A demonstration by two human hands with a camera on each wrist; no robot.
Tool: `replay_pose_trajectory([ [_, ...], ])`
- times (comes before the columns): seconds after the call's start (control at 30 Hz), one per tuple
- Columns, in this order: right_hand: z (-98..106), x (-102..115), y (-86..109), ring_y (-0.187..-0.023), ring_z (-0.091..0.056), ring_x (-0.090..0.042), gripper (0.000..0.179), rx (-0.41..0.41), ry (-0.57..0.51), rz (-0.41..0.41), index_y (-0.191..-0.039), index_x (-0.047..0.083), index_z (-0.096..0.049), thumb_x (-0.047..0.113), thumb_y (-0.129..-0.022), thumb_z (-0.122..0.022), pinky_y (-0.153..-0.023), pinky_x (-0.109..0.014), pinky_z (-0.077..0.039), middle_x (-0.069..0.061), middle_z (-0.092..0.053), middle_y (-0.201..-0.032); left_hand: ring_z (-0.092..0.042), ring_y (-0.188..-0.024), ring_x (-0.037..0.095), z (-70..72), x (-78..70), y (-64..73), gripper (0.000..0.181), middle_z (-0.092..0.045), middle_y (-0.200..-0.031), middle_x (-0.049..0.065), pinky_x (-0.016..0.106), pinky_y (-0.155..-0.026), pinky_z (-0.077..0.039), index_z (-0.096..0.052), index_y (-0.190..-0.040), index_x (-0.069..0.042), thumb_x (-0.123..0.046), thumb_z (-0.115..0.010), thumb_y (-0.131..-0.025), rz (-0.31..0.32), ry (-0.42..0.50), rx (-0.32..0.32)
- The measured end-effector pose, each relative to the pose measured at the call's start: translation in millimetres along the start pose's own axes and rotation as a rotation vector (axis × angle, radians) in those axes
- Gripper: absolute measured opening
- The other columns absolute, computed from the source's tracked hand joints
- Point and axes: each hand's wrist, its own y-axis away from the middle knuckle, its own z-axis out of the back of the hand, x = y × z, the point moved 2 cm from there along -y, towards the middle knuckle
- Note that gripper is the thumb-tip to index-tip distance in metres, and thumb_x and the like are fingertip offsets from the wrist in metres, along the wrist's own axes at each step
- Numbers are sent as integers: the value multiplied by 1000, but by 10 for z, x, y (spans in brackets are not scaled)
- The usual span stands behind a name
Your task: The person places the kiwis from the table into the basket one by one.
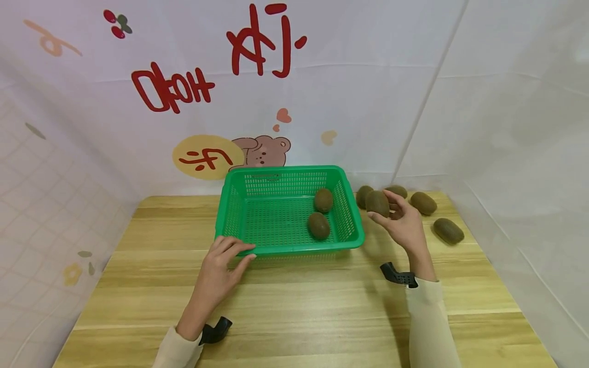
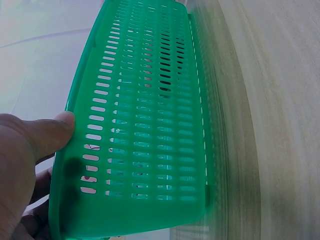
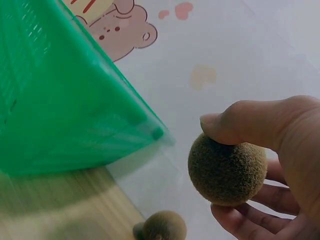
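A green plastic basket point(image 1: 294, 250) with slotted walls stands on the table, two brown kiwis lying in its right half: one kiwi point(image 1: 323, 200) behind, another kiwi point(image 1: 318, 226) in front. My left hand point(image 1: 218, 268) grips the rim at the front left corner; the left wrist view has the thumb point(image 2: 55, 131) on the outer wall and the fingers behind the rim. To the right of the basket, my right hand point(image 1: 407, 225) holds a fuzzy kiwi point(image 3: 227, 170) between thumb and fingers, raised off the table in the right wrist view.
Several loose kiwis lie right of the basket: one kiwi point(image 1: 363, 196) close to its wall, one kiwi point(image 1: 397, 191) behind my right hand, and others point(image 1: 423, 203) farther right. A white printed cloth point(image 1: 368, 92) hangs behind the wooden table point(image 1: 294, 317) and along its sides.
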Motion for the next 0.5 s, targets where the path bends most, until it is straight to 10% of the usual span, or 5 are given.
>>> replay_pose_trajectory([
  [0.37,-95,246,55,-130,-58,-36,78,49,-51,4,-154,17,-48,33,-88,-84,-106,-49,-51,-15,-54,-147,-56,-92,16,-6,2,3,23,-71,-96,0,27,-79,-49,-80,-103,-11,-10,-87,-81,-13,-11,-14],
  [0.5,-145,296,64,-130,-58,-33,75,60,-62,41,-153,15,-49,30,-88,-84,-106,-43,-51,-13,-54,-149,-55,-92,16,-10,2,1,23,-71,-96,0,26,-80,-47,-80,-104,-11,-10,-86,-82,-11,-3,-12],
])
